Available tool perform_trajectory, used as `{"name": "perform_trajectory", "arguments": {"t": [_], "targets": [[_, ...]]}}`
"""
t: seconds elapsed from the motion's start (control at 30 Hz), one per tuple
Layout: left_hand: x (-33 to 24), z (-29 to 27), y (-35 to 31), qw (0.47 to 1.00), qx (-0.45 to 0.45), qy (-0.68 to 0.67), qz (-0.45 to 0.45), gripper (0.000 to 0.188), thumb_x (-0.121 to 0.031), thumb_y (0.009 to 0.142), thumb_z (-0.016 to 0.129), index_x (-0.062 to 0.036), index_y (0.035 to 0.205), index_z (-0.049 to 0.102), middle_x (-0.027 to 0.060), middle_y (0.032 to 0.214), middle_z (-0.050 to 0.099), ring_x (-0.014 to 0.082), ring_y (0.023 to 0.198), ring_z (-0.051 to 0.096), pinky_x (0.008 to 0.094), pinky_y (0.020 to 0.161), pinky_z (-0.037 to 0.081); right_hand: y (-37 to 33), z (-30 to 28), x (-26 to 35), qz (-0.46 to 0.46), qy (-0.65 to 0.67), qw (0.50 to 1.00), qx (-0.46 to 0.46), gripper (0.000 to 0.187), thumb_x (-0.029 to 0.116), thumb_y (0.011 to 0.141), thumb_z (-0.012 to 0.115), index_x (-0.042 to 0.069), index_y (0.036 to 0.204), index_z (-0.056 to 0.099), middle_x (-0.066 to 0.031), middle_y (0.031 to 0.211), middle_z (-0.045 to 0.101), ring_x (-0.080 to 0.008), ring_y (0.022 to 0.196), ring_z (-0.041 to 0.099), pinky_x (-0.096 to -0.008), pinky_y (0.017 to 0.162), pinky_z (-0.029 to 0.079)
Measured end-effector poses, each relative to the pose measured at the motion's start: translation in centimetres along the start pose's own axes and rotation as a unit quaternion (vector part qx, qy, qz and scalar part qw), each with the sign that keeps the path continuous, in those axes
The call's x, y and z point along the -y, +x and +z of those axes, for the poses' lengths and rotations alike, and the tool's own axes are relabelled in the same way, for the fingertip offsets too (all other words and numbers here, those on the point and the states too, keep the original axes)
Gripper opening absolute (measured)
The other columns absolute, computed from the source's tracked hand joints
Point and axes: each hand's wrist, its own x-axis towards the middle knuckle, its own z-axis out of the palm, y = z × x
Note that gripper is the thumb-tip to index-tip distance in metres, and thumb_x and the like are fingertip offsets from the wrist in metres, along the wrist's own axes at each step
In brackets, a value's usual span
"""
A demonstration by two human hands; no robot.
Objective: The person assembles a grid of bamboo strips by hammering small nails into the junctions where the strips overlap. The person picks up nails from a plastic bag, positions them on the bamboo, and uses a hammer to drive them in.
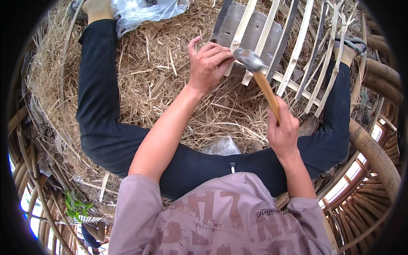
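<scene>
My right hand is wrapped round the wooden handle of a hammer. The blurred metal head is over the ends of several pale and dark bamboo slats, close to my left fingertips. My left hand is closed in a pinch at the end of the nearest pale slat, its little finger raised. Whatever lies between those fingertips is too small or hidden to make out. A crosswise strip runs under the slats near their lower ends. Beneath the slats sits a grey block.
Dry shavings cover the ground between my outstretched legs. A clear plastic bag lies at the far left. By my lap is a grey flat-faced piece. Thick bamboo poles are at the right. A person is at the lower left.
</scene>
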Motion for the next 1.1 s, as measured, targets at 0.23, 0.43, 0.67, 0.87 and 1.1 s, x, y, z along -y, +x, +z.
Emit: {"name": "perform_trajectory", "arguments": {"t": [0.23,0.43,0.67,0.87,1.1], "targets": [[0.5,0.1,-0.2,1.0,-0.002,0.009,0.011,0.008,-0.022,0.083,0.08,-0.0207,0.089,0.077,-0.0072,0.093,0.076,0.011,0.095,0.067,0.0487,0.112,0.026,0.3,0.6,-0.6,0.007,0.048,0.998,-0.041,0.033,0.011,0.095,0.064,0.002,0.127,0.058,-0.0219,0.091,0.07,-0.0388,0.073,0.07,-0.0446,0.06,0.055],[0.4,0.0,-0.7,1.0,0.001,0.006,0.011,0.008,-0.023,0.082,0.08,-0.0221,0.089,0.077,-0.0076,0.093,0.076,0.0112,0.095,0.067,0.0495,0.112,0.025,-0.2,0.6,-0.4,-0.008,0.051,0.998,-0.047,0.034,0.009,0.094,0.065,0.001,0.127,0.058,-0.0222,0.088,0.069,-0.0387,0.07,0.069,-0.0442,0.057,0.053],[0.4,0.0,-0.8,1.0,0.0,0.002,0.007,0.009,-0.022,0.082,0.081,-0.0224,0.09,0.077,-0.0084,0.096,0.076,0.0104,0.095,0.066,0.0492,0.111,0.025,0.0,0.2,0.1,0.012,0.006,1.0,-0.012,0.036,0.01,0.093,0.066,0.002,0.127,0.059,-0.021,0.092,0.07,-0.0387,0.074,0.069,-0.045,0.061,0.055],[0.0,-0.4,-0.2,1.0,0.012,0.008,0.009,0.008,-0.019,0.082,0.079,-0.0197,0.09,0.077,-0.0062,0.094,0.075,0.0127,0.094,0.067,0.0456,0.112,0.025,-0.2,-0.3,0.2,0.034,0.066,0.996,-0.04,0.032,0.012,0.097,0.065,0.001,0.126,0.059,-0.0177,0.076,0.064,-0.0279,0.061,0.066,-0.0394,0.056,0.05],[-0.1,-0.2,-0.2,1.0,0.01,0.003,0.006,0.007,-0.017,0.083,0.079,-0.0185,0.089,0.077,-0.0068,0.095,0.073,0.0132,0.091,0.066,0.0458,0.111,0.026,0.1,-0.8,-0.5,0.063,0.065,0.994,-0.058,0.032,0.012,0.097,0.066,0.001,0.126,0.059,-0.0158,0.072,0.062,-0.0254,0.056,0.061,-0.0381,0.054,0.048]]}}
